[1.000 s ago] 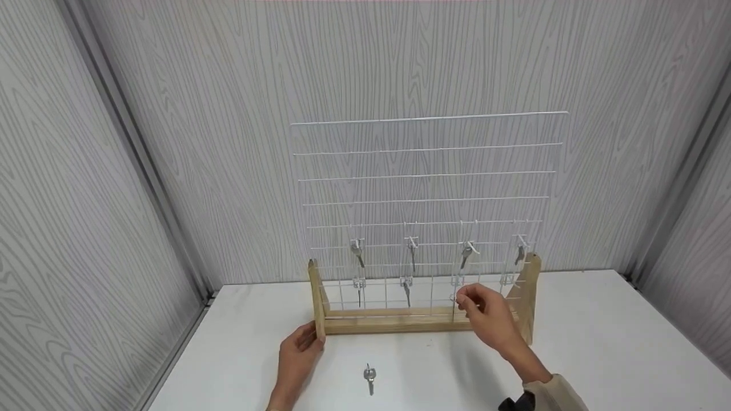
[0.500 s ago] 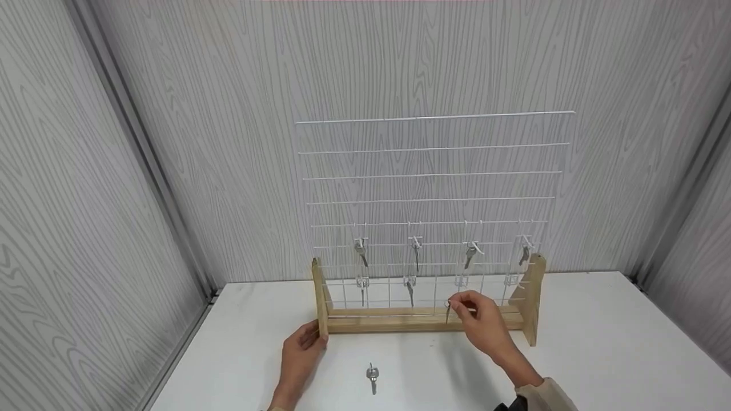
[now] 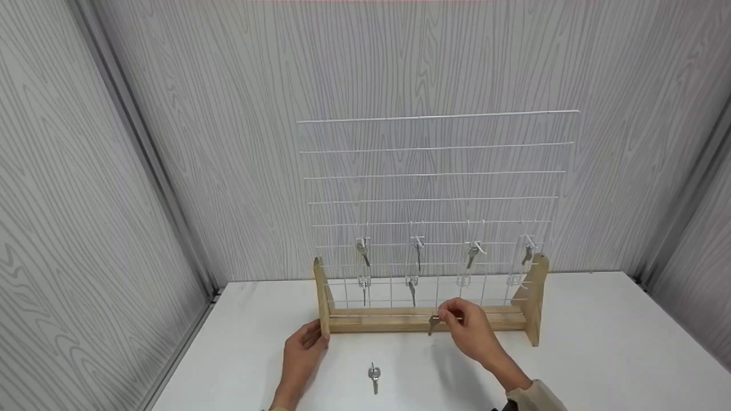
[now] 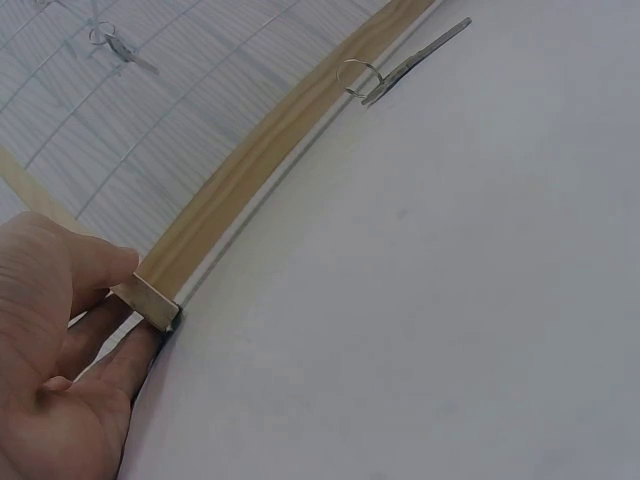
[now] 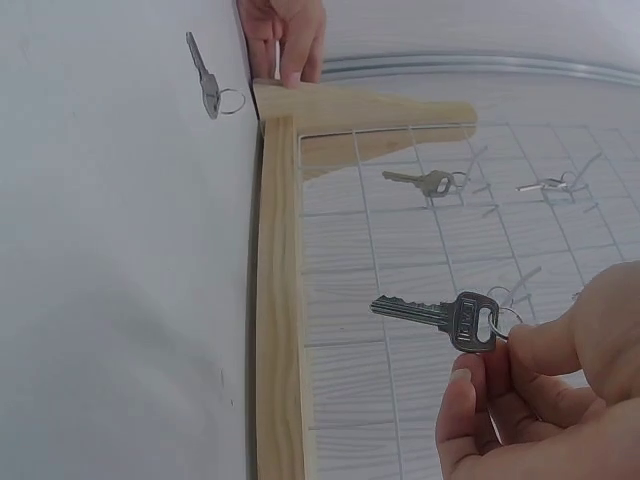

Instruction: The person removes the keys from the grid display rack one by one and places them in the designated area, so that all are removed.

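Note:
My right hand [image 3: 471, 334] pinches the split ring of a metal key [image 5: 435, 315] between thumb and fingers. That key hangs in front of the wooden base bar, its blade pointing down in the head view. At the left end, my left hand [image 4: 60, 340] grips the foot of the wooden stand [image 3: 321, 297], thumb on one side and fingers on the other. The stand carries a white wire grid [image 3: 434, 198]. On the table, just in front of the base, lies another key [image 3: 374, 377] with its ring.
Several keys hang from white hooks on the grid, among them an upper-row key [image 3: 473, 255] and a lower-row key [image 3: 412, 292]. Two lower hooks at the right, including one hook [image 3: 514, 279], hold no key. The white table [image 3: 594, 342] meets grey wood-patterned panels [image 3: 171, 142].
My right hand has moved left and down, away from the lower hooks, with the key in its fingers. The left hand stays on the stand's foot.

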The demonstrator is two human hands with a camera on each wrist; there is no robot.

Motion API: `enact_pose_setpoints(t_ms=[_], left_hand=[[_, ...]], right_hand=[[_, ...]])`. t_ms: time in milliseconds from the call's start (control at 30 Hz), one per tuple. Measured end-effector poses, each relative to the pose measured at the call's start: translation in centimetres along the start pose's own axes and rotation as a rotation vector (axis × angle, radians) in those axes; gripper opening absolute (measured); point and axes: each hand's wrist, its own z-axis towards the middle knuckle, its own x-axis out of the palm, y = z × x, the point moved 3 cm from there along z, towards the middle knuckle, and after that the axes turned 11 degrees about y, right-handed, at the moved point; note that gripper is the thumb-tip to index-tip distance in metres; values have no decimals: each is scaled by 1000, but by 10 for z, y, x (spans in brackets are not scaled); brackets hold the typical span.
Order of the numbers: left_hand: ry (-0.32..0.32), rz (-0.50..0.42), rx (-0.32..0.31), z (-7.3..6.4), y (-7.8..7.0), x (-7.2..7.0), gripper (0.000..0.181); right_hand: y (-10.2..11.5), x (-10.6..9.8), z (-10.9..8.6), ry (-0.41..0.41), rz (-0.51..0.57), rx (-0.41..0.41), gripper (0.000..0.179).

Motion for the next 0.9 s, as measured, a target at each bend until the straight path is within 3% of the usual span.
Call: enact_pose_setpoints(t_ms=[533, 900], left_hand=[[-15, 17, -22, 1, 3, 1, 44], [8, -9, 6, -3, -1, 2, 46]], right_hand=[[-4, 23, 0, 138, 4, -29, 12], [-7, 43, 5, 214, -21, -40, 12]])
